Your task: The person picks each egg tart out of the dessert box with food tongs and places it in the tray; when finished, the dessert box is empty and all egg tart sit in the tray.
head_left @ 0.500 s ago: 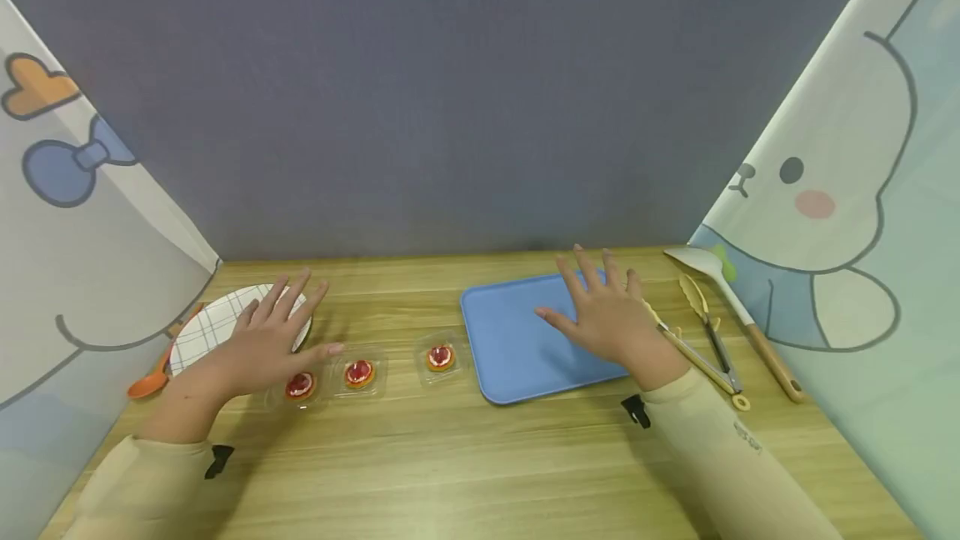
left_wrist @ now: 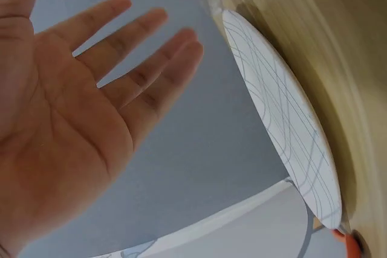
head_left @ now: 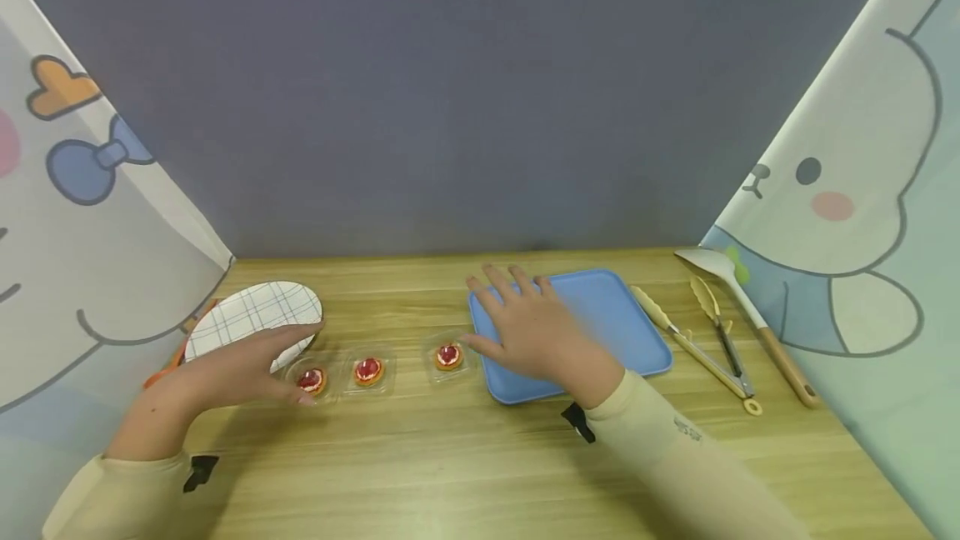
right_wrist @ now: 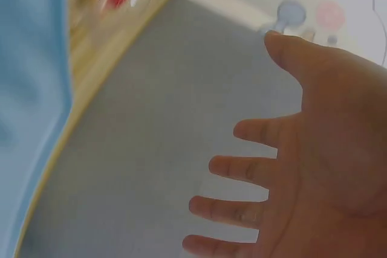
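Observation:
My left hand (head_left: 232,372) hovers at the left over the edge of a white plate with a grid pattern (head_left: 255,311), its thumb near the leftmost small red-topped tart (head_left: 312,381). In the left wrist view its palm is bare, with the fingers extended. Spread fingers mark my right hand (head_left: 536,336), above the left part of a blue tray (head_left: 607,315); it holds nothing. Its thumb points toward a tart (head_left: 448,356) in a clear plastic package beside the tray. Between that one and the leftmost sits another packaged tart (head_left: 368,371).
Yellow-tipped tongs (head_left: 693,348) lie right of the tray, with a second pair (head_left: 723,340) beside them. A spatula with a wooden handle (head_left: 780,361) lies farther right. An orange utensil (head_left: 168,369) is partly under the plate. A grey panel (head_left: 465,107) stands behind the table.
My right hand has moved left across the tray. The left hand has shifted down and turned, uncovering more of the plate. The view has swung slightly left.

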A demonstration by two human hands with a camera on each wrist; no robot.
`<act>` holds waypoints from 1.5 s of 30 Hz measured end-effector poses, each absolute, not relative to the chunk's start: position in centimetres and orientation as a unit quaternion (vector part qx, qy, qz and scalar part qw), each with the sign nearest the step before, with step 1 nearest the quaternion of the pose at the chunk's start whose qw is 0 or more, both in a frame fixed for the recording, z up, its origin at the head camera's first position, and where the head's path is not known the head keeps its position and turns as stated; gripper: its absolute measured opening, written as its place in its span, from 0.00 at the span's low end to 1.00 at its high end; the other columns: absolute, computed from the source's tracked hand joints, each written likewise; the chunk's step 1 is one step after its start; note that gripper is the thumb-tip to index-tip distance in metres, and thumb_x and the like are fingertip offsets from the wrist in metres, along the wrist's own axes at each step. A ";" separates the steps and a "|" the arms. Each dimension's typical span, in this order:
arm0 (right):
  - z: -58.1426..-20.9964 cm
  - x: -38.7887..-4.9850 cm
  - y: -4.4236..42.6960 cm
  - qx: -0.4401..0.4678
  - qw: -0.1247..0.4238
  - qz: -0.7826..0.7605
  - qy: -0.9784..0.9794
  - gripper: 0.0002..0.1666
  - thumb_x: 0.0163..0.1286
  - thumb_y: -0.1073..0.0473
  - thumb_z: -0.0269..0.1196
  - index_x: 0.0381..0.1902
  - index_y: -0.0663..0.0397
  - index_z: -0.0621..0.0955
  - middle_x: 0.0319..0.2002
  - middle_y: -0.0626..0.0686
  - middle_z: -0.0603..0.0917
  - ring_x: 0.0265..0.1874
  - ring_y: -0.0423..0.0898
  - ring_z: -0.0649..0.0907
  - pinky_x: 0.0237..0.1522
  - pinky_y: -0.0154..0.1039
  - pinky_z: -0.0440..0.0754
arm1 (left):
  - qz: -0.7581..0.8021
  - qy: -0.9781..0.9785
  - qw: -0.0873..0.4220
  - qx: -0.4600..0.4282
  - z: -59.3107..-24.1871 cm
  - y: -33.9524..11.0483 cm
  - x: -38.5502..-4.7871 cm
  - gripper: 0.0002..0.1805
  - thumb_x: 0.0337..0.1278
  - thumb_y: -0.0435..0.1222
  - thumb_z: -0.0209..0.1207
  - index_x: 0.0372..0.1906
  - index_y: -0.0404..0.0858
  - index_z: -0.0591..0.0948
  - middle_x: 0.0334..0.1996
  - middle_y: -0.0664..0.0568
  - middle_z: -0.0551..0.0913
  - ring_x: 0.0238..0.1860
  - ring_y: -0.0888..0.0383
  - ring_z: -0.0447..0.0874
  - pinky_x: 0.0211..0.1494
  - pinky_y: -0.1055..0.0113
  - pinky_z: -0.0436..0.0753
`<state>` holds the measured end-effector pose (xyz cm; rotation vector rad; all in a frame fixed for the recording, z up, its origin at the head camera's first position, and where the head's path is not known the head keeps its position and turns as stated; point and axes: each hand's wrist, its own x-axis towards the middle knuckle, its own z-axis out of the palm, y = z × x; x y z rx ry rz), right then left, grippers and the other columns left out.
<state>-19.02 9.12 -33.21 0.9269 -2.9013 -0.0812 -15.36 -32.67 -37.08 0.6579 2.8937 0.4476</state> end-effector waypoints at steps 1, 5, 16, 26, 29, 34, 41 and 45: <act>-33.3 -18.9 8.2 0.317 0.044 -0.029 -0.947 0.50 0.79 0.21 0.44 0.88 0.39 0.56 0.87 0.54 0.59 0.83 0.65 0.64 0.77 0.71 0.69 | 0.151 0.961 0.075 0.219 -37.2 -32.8 -15.3 0.62 0.45 0.68 0.75 0.79 0.35 0.69 0.76 0.40 0.75 0.75 0.35 0.75 0.72 0.38 0.76; -34.1 -18.2 4.6 0.369 0.040 -0.039 -0.928 0.49 0.80 0.23 0.46 0.87 0.39 0.57 0.86 0.53 0.61 0.82 0.62 0.67 0.77 0.66 0.72 | 0.158 0.959 0.088 0.216 -37.5 -33.2 -15.0 0.63 0.41 0.67 0.77 0.78 0.34 0.71 0.74 0.39 0.78 0.67 0.39 0.83 0.67 0.44 0.82; -36.2 -17.4 -3.2 0.460 0.023 -0.043 -0.887 0.46 0.79 0.26 0.54 0.84 0.39 0.61 0.79 0.45 0.71 0.77 0.50 0.74 0.76 0.51 0.76 | 0.197 0.951 0.143 0.190 -38.4 -33.5 -15.3 0.67 0.38 0.62 0.82 0.78 0.27 0.67 0.73 0.33 0.77 0.58 0.44 0.87 0.57 0.53 0.87; -37.2 -17.1 -8.1 0.494 0.033 -0.028 -0.869 0.47 0.73 0.28 0.65 0.82 0.39 0.65 0.74 0.40 0.77 0.70 0.43 0.78 0.71 0.43 0.79 | 0.220 0.948 0.152 0.173 -38.9 -33.9 -15.3 0.64 0.38 0.61 0.82 0.78 0.29 0.68 0.70 0.38 0.80 0.56 0.50 0.85 0.55 0.59 0.85; -37.5 -17.1 -9.3 0.489 0.025 -0.034 -0.871 0.46 0.72 0.28 0.65 0.80 0.38 0.67 0.72 0.38 0.77 0.69 0.42 0.78 0.71 0.42 0.78 | 0.231 0.946 0.146 0.176 -38.9 -34.1 -15.2 0.62 0.38 0.60 0.82 0.77 0.32 0.70 0.67 0.42 0.83 0.53 0.56 0.84 0.53 0.63 0.85; -38.4 -17.7 -10.7 0.470 0.000 -0.053 -0.881 0.43 0.74 0.25 0.61 0.77 0.40 0.72 0.71 0.38 0.78 0.70 0.41 0.77 0.75 0.43 0.75 | 0.251 0.939 0.155 0.175 -39.0 -34.2 -15.2 0.60 0.40 0.58 0.82 0.77 0.33 0.71 0.54 0.51 0.84 0.45 0.61 0.79 0.45 0.69 0.80; -39.2 -18.7 -11.8 0.443 -0.054 -0.014 -0.895 0.44 0.74 0.22 0.57 0.77 0.37 0.74 0.73 0.35 0.78 0.77 0.43 0.74 0.84 0.50 0.65 | 0.254 0.938 0.166 0.166 -39.3 -34.3 -15.4 0.61 0.40 0.58 0.82 0.78 0.31 0.69 0.47 0.55 0.81 0.40 0.62 0.76 0.41 0.71 0.76; -39.5 -19.1 -12.0 0.440 -0.070 0.005 -0.895 0.42 0.74 0.23 0.58 0.77 0.35 0.74 0.73 0.34 0.78 0.78 0.44 0.73 0.85 0.52 0.64 | 0.250 0.940 0.163 0.165 -39.3 -34.3 -15.5 0.61 0.40 0.57 0.83 0.76 0.30 0.70 0.51 0.54 0.83 0.39 0.62 0.77 0.40 0.71 0.77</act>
